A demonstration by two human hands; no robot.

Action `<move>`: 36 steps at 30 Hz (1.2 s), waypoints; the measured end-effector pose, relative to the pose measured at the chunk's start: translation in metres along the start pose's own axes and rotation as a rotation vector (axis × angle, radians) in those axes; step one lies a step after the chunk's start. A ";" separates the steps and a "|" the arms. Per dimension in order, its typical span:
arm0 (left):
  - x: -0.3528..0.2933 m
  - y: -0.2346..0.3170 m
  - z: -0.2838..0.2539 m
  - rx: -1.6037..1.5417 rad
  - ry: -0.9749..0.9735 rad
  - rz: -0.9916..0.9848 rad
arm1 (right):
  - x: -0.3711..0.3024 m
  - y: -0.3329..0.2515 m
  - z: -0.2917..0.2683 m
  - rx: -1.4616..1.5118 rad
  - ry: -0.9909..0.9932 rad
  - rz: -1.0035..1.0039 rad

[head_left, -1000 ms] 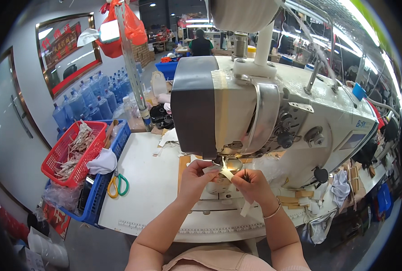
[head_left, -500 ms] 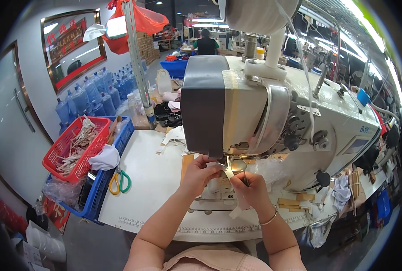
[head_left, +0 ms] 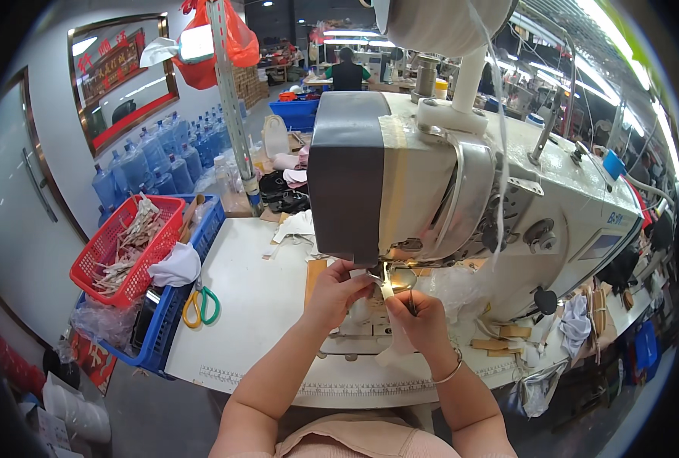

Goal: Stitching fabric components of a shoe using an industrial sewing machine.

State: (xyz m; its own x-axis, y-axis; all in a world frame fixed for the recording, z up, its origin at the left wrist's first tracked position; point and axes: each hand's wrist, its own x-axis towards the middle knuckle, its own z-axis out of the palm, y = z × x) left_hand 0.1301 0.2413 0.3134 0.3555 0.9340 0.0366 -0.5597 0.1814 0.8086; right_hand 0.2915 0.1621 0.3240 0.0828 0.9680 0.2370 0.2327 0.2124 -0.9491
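Note:
A white industrial sewing machine (head_left: 431, 168) with a dark front cover stands before me. Under its lit needle area runs a narrow cream fabric strip (head_left: 387, 288). My left hand (head_left: 333, 296) is closed beside the presser foot, thumb and fingers pinched on the pale work there; the fingertips partly hide it. My right hand (head_left: 422, 319) is closed on the strip just in front of the needle. Below that hand a wider pale end (head_left: 395, 353) of the strip hangs toward the table edge. A small dark thing, too small to name, shows at the right fingers.
Green-and-orange-handled scissors (head_left: 201, 307) lie on the white table (head_left: 236, 294) at left. A red basket (head_left: 88, 263) of pale scraps sits in a blue crate (head_left: 156, 336). Tan offcuts (head_left: 500, 343) lie at right. A person (head_left: 347, 72) sits far back.
My right hand has shifted slightly left and down, and the strip's hanging end swung left with it. My left hand stays nearly still. The white thread at the machine has swung left.

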 end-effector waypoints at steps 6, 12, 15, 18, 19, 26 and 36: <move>0.000 0.000 -0.001 0.026 0.009 0.015 | 0.001 0.005 0.000 0.023 -0.007 -0.003; -0.002 -0.005 0.003 0.373 0.110 0.197 | 0.001 0.002 0.003 0.037 0.026 -0.008; -0.016 -0.006 0.009 1.157 0.297 1.088 | 0.001 0.003 0.004 0.053 0.028 -0.009; -0.026 -0.016 0.010 1.292 -0.044 1.304 | 0.002 0.006 0.004 0.040 0.033 -0.025; -0.026 -0.022 0.011 1.287 -0.048 1.291 | 0.002 0.005 0.003 0.039 0.035 -0.024; -0.022 -0.023 0.008 1.283 -0.053 1.278 | 0.002 0.003 0.004 -0.009 0.016 -0.037; -0.018 -0.008 0.006 1.287 -0.197 1.276 | 0.002 -0.001 -0.006 -0.202 0.126 -0.334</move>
State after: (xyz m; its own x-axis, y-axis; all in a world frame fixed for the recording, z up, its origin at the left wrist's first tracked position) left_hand 0.1324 0.2214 0.3100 0.3470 0.2319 0.9087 0.2975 -0.9461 0.1278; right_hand 0.2976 0.1626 0.3263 0.0856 0.8239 0.5603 0.4518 0.4691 -0.7588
